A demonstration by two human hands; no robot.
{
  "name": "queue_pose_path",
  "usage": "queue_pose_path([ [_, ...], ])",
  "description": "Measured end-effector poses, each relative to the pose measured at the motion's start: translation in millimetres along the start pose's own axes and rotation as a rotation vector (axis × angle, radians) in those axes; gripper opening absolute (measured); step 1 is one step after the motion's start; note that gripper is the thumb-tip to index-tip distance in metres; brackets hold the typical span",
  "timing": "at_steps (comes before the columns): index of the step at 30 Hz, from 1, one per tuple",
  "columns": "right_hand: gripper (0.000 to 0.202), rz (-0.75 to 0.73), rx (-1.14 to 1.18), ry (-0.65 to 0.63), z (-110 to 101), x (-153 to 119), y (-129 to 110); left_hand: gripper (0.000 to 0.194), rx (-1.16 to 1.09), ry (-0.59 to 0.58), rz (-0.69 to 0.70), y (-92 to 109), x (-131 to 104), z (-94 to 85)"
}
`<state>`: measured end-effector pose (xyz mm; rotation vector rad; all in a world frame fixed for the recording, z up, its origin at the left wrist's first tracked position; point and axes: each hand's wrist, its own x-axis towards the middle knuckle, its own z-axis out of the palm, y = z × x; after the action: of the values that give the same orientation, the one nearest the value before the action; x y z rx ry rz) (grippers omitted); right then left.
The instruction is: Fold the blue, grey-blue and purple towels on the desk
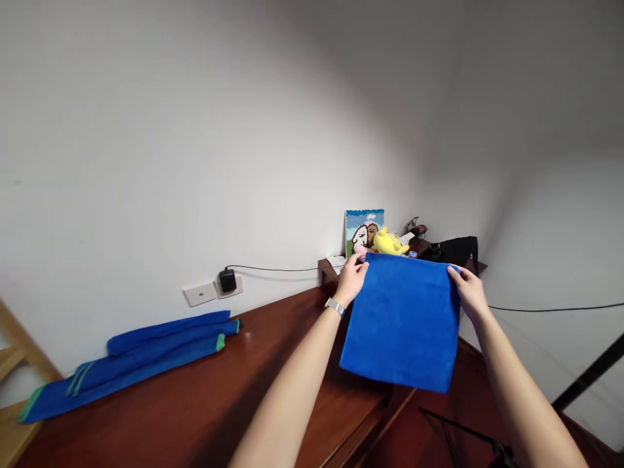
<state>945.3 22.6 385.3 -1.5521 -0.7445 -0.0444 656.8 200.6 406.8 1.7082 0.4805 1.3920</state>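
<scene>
A plain blue cloth (pixel 402 322), like a small towel, hangs spread out in front of me. My left hand (pixel 351 278) pinches its upper left corner between thumb and fingers, and a watch or band (pixel 335 306) is on that wrist. At the upper right corner, my right hand (pixel 468 291) grips the cloth the same way. The lower edge of the cloth hangs free above the right part of the wooden tabletop (pixel 273 364). Behind the cloth, part of a small shelf is hidden.
Folded blue cloths with green trim (pixel 141 361) lie at the left along the wall. A black plug (pixel 227 280) with a cable sits in the socket. A picture (pixel 364 229), a yellow plush toy (pixel 389 241) and a black bag (pixel 453 252) stand at the back. Black stand legs (pixel 468 429) are lower right.
</scene>
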Motion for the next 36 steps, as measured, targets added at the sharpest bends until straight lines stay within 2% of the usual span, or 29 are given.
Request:
queue_pose_path([
  [2, 0.057, 0.061, -0.136, 0.116, 19.7, 21.2, 21.1, 0.027, 0.024, -0.012, 0.01, -11.7, -14.9, -2.5],
  [3, 0.058, 0.092, -0.192, 0.166, 28.9, 20.7, 33.3, 0.027, 0.044, -0.007, 0.016, -21.6, -35.4, -13.7],
  [5, 0.058, 0.086, -0.266, 0.192, 43.2, -1.6, 59.0, 0.029, 0.109, 0.024, 0.005, -51.9, -99.4, -55.0],
  [7, 0.056, -0.04, -0.317, 0.146, 50.4, -46.4, 84.3, 0.032, 0.388, 0.087, -0.024, -93.9, -185.0, -116.9],
  [10, 0.052, -0.296, -0.363, 0.049, 52.9, -137.4, 116.6, 0.035, 0.802, 0.191, -0.149, -155.4, -320.6, -227.8],
  [12, 0.045, -0.358, -0.298, -0.067, 57.1, -204.2, 131.9, 0.038, 1.032, 0.182, -0.205, -175.6, -394.6, -299.4],
  [13, 0.041, -0.357, -0.246, -0.148, 62.3, -237.4, 136.9, 0.039, 1.132, 0.169, -0.238, -177.0, -422.7, -331.7],
  [15, 0.035, -0.312, -0.139, -0.367, 81.3, -300.3, 140.0, 0.043, 1.301, 0.147, -0.319, -166.0, -459.3, -387.4],
  [17, 0.031, -0.263, -0.063, -0.624, 111.9, -354.6, 133.1, 0.048, 1.441, 0.141, -0.403, -146.6, -472.8, -431.6],
  [19, 0.03, -0.248, -0.026, -0.844, 151.5, -397.1, 117.7, 0.053, 1.537, 0.142, -0.466, -130.0, -472.9, -465.5],
  [21, 0.033, -0.27, -0.028, -0.981, 195.3, -427.9, 97.8, 0.056, 1.571, 0.126, -0.487, -121.5, -469.6, -488.8],
  [23, 0.039, -0.309, -0.077, -1.062, 238.2, -450.7, 78.0, 0.057, 1.569, 0.116, -0.473, -121.2, -469.0, -501.5],
  [27, 0.047, -0.413, -0.228, -1.176, 308.4, -491.2, 51.7, 0.057, 1.562, 0.143, -0.442, -132.7, -476.8, -507.1],
  [30, 0.05, -0.481, -0.316, -1.161, 346.0, -519.2, 42.7, 0.058, 1.562, 0.151, -0.443, -140.0, -482.9, -508.3],
  [33, 0.041, -0.513, -0.37, -1.1, 380.9, -529.2, 33.3, 0.057, 1.556, 0.148, -0.435, -142.8, -486.3, -510.1],
  [36, 0.029, -0.388, -0.3, -1.11, 427.8, -513.3, 19.2, 0.055, 1.544, 0.168, -0.425, -143.8, -489.2, -510.3],
])
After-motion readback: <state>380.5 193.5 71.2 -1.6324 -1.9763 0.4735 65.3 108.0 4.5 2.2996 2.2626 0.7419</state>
